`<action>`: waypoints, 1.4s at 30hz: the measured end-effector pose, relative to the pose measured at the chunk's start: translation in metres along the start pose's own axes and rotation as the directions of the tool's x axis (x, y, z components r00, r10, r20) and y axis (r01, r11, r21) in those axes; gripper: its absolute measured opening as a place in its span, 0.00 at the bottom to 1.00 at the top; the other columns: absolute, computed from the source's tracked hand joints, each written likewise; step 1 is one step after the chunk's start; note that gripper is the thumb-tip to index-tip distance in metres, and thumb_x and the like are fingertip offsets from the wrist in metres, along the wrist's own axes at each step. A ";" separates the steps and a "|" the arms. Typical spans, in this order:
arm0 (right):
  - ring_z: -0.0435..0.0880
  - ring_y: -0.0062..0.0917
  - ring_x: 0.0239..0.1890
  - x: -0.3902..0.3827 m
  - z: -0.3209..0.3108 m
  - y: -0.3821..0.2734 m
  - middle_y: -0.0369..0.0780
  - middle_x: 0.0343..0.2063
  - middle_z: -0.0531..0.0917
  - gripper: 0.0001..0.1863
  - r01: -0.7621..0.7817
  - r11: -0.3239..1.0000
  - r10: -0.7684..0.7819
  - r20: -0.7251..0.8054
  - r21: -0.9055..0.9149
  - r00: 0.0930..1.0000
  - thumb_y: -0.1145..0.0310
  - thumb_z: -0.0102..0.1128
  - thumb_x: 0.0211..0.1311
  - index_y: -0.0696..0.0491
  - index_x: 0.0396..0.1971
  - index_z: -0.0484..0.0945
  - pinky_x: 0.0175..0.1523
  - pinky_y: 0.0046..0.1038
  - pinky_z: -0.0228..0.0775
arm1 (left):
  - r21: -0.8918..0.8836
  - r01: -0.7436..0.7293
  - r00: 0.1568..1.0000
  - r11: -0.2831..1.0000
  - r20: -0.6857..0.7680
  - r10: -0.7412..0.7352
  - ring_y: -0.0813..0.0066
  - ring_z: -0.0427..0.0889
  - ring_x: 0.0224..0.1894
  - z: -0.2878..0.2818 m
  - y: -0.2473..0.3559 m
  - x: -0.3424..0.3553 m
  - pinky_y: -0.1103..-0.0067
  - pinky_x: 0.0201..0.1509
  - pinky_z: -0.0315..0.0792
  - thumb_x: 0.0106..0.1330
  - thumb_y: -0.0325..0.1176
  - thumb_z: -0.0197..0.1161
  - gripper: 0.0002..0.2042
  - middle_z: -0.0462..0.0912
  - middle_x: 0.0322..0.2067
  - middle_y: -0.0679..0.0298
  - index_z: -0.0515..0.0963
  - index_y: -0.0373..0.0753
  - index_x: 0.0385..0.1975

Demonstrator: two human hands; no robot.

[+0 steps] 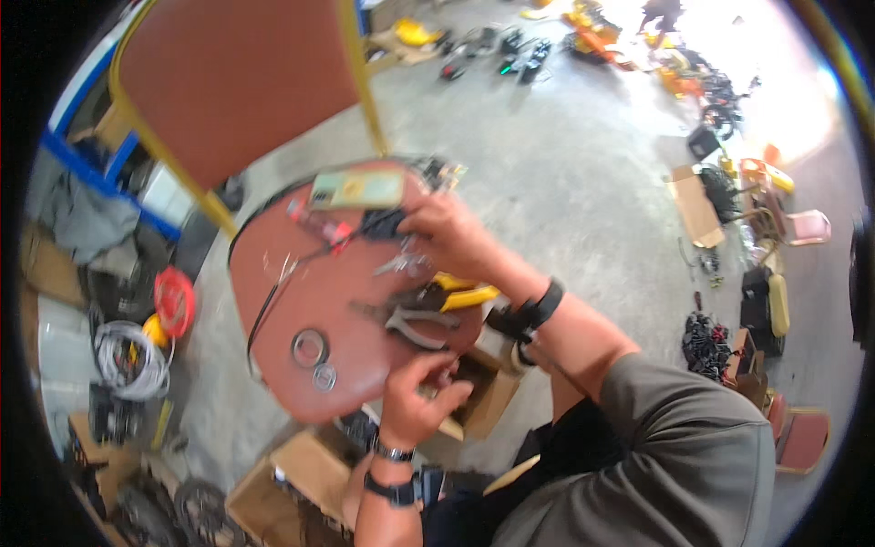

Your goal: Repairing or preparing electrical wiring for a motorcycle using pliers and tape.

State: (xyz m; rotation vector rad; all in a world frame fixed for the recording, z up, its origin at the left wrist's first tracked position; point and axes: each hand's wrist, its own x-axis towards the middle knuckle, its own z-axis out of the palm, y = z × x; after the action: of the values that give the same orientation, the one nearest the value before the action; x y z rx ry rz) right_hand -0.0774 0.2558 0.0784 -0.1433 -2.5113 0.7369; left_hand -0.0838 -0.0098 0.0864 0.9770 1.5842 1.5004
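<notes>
the right hand [446, 233], at centre of the frame, has its fingers bent at the upper end of the black cable [321, 252], which curves down toward the left rim of the red-brown chair seat [360, 351]; blur leaves me unable to tell whether they clamp it. the left hand [417, 399], lower centre at the seat's near edge, has thumb and fingers curled, their grip unclear, just below the grey-handled pliers [421, 328] and yellow-handled pliers [467, 296]. bare seat lies between the pliers and the silver rings [310, 348] at lower left, and open floor [547, 164] spreads upper right.
</notes>
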 end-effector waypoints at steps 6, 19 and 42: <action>0.79 0.39 0.48 -0.030 -0.030 -0.017 0.42 0.41 0.83 0.08 -0.103 0.978 0.105 0.004 0.181 0.995 0.72 0.65 0.57 0.53 0.38 0.82 0.54 0.38 0.71 | -0.048 0.038 0.988 0.998 0.154 -0.031 0.79 0.80 0.31 0.024 -0.001 0.003 0.81 0.36 0.76 0.55 0.32 0.76 0.18 0.84 0.35 0.61 0.81 0.31 0.43; 0.86 0.31 0.40 -0.187 -0.120 -0.044 0.44 0.36 0.87 0.13 -0.609 0.753 0.613 0.073 0.249 0.787 0.64 0.64 0.64 0.55 0.45 0.82 0.46 0.32 0.77 | 0.249 0.087 0.915 0.965 0.363 -0.176 0.76 0.84 0.31 0.070 -0.039 0.001 0.77 0.37 0.78 0.53 0.43 0.77 0.21 0.87 0.28 0.59 0.84 0.31 0.38; 0.85 0.33 0.37 -0.097 -0.271 -0.312 0.53 0.41 0.82 0.18 0.017 0.869 0.094 0.199 -0.494 0.975 0.61 0.53 0.71 0.64 0.44 0.77 0.42 0.31 0.79 | 0.400 0.102 0.975 0.911 0.143 -0.172 0.65 0.85 0.33 0.038 -0.042 -0.049 0.72 0.41 0.78 0.51 0.49 0.75 0.25 0.86 0.33 0.54 0.84 0.35 0.41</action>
State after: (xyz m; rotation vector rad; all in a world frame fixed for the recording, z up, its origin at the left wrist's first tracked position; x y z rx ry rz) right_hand 0.1563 0.0975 0.3950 -0.3070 -2.8681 0.1040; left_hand -0.0294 -0.0382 0.0426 1.1538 1.8180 0.9887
